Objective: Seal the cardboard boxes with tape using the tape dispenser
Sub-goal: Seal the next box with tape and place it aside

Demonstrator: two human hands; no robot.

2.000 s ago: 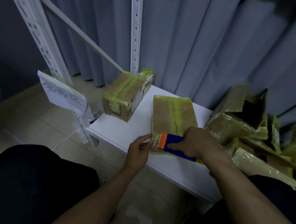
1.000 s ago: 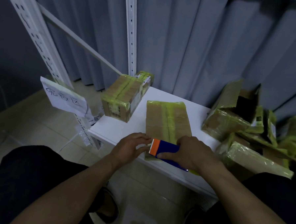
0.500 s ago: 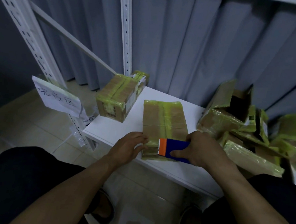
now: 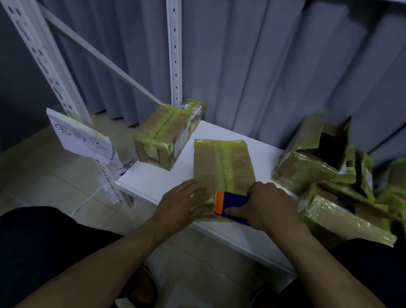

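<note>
**HANDS: left hand (image 4: 180, 205) and right hand (image 4: 273, 208) at the flat box (image 4: 222, 164)**

1. Left hand: fingers straight and spread, laid on the near left corner of the flat box. Outline slightly blurred.
2. Right hand: fingers and thumb curled round the tape dispenser (image 4: 233, 206).
3. Tape dispenser: blue body, orange end. The orange end points left, just beside the left hand's fingertips. It rests on the near end of the flat box.
4. Flat box: brown cardboard, yellow-green tape along the centre seam and over the edges. It lies flat at the near edge of the white counter (image 4: 148, 181).
5. Second box (image 4: 165, 140): taller, same tape, white label on its far end. It stands at the counter's far left corner, apart from the flat box.
6. Pile of boxes (image 4: 314, 169): crumpled, same tape, one with its flaps open. Heaped at the right of the counter.
7. Paper sign (image 4: 80, 140): white, handwritten, hanging on a slotted white upright (image 4: 38, 51) left of the counter.
8. Curtain (image 4: 272, 63): grey, pleated, behind the counter.
</note>
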